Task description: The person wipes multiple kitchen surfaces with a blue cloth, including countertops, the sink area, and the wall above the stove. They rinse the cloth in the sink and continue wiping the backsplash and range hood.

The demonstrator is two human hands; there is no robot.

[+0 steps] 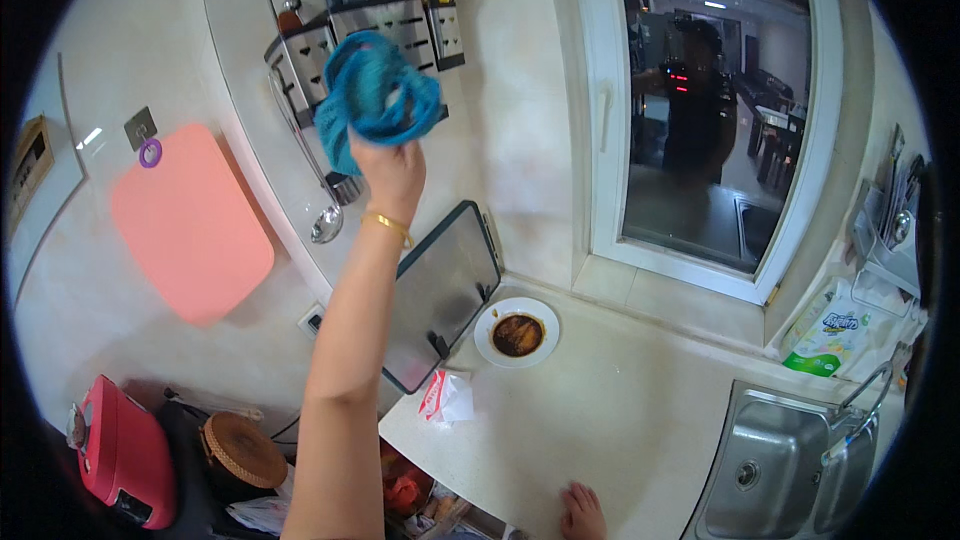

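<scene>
My left hand (391, 172) is raised high in front of the wall, with a gold bracelet at its wrist. It grips a bunched blue cloth (375, 90), which covers part of the metal knife and utensil rack (382, 19) behind it. Whether the cloth touches the rack, I cannot tell. Low in the view, my right hand (583, 511) rests on the pale countertop (600, 427) with nothing in it. A white plate (553, 334) holding dark brown sauce stands in the corner. Nearer me lies a crumpled white-and-red packet (450, 395).
A dark-rimmed panel (442, 292) leans behind the plate. Metal ladles (328, 223) and a pink cutting board (199, 225) hang on the left. Right of the counter is a double steel sink (780, 465). Below left stand a red appliance (124, 457) and a woven-lidded container (244, 450).
</scene>
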